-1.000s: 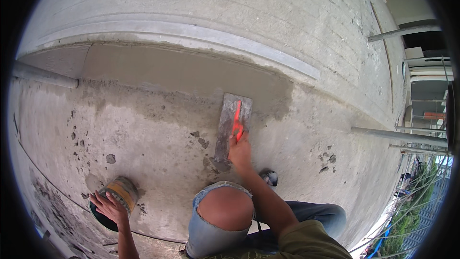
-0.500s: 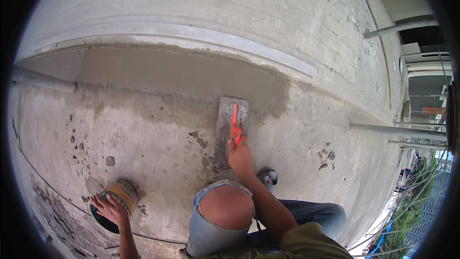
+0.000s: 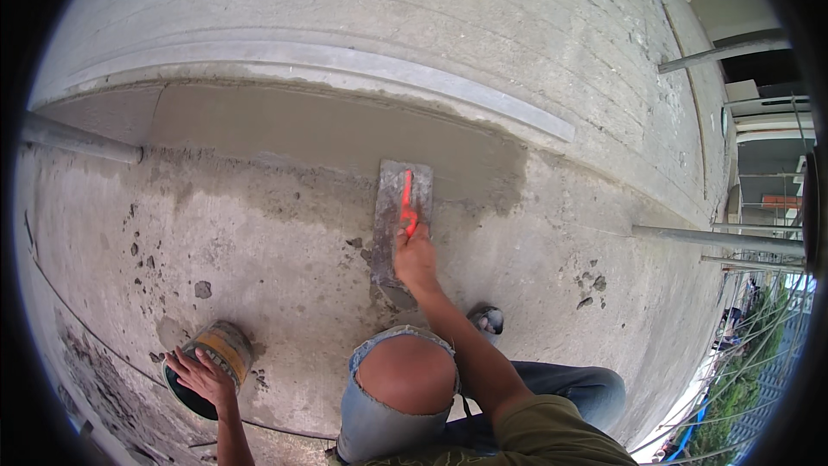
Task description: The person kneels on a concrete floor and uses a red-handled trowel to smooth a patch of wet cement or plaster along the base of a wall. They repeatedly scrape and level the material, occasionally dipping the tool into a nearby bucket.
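Reference landmark: the long, smooth strip of wet grey-brown mortar [image 3: 328, 134] on the pale concrete surface. All positions are read from it, as seen from above.

Right hand [image 3: 416, 261]: on the person's side of the strip, toward its right end. Fingers closed round the orange-red handle [image 3: 408, 192] of a flat rectangular trowel with a mortar-smeared grey blade [image 3: 386, 229]. The blade's far end overlaps the near edge of the strip; the rest extends back from the strip toward the person. Whether the whole blade face is in contact cannot be told.

Left hand [image 3: 203, 377]: well apart from the strip, on the person's side, below its left end. Fingers spread and extended over the mouth of a round bucket with a yellow-orange and grey side [image 3: 226, 349]. Pressure on the rim cannot be judged.

Other items: a long, pale, straight bar [image 3: 431, 78] runs along the far side of the strip. A round grey metal pole [image 3: 82, 136] ends just beside the strip's left end. Dark grey mortar crumbs [image 3: 203, 290] lie scattered between strip and bucket. A bare knee in torn light-blue jeans [image 3: 405, 371] shows on the person's side, well apart from the strip.
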Demonstrator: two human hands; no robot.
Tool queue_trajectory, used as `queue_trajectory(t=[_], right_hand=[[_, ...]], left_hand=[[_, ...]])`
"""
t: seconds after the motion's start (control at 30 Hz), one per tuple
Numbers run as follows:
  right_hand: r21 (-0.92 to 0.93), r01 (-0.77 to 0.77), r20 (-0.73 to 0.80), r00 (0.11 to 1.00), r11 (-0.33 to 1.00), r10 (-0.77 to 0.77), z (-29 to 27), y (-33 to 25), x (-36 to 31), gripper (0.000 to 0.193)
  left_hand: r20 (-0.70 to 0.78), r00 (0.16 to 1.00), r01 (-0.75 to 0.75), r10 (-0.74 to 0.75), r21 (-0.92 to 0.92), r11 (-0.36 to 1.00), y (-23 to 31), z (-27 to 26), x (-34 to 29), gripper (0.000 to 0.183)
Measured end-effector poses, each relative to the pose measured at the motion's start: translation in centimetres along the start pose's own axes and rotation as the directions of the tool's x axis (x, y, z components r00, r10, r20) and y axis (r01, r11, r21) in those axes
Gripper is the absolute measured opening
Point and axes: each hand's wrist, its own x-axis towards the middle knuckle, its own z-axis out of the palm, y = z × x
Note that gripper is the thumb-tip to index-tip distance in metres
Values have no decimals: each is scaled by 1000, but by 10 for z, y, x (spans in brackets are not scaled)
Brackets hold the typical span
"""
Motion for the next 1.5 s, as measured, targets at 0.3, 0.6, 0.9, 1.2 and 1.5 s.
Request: queue_trajectory(t=[0.3, 0.6, 0.9, 1.2, 1.5], right_hand=[[7, 2, 60, 998, 1000, -3, 0, 8, -32, 32], [63, -53, 50, 998, 997, 50, -17, -19, -33, 31], [23, 33, -20, 999, 999, -33, 1, -10, -2, 32], [99, -102, 165, 983, 990, 85, 2, -5, -54, 35], [52, 29, 98, 995, 998, -34, 26, -44, -9, 37]], left_hand=[[1, 1000, -3, 3, 3, 1000, -3, 2, -1, 68], [-11, 1000, -14, 13, -12, 1000, -9, 3, -1, 68], [-4, 1000, -10, 10, -13, 1000, -2, 3, 0, 66], [2, 1000, 0, 1, -29, 1000, -3, -1, 0, 67], [-6, 1000, -3, 3, -18, 1000, -5, 4, -1, 65]])
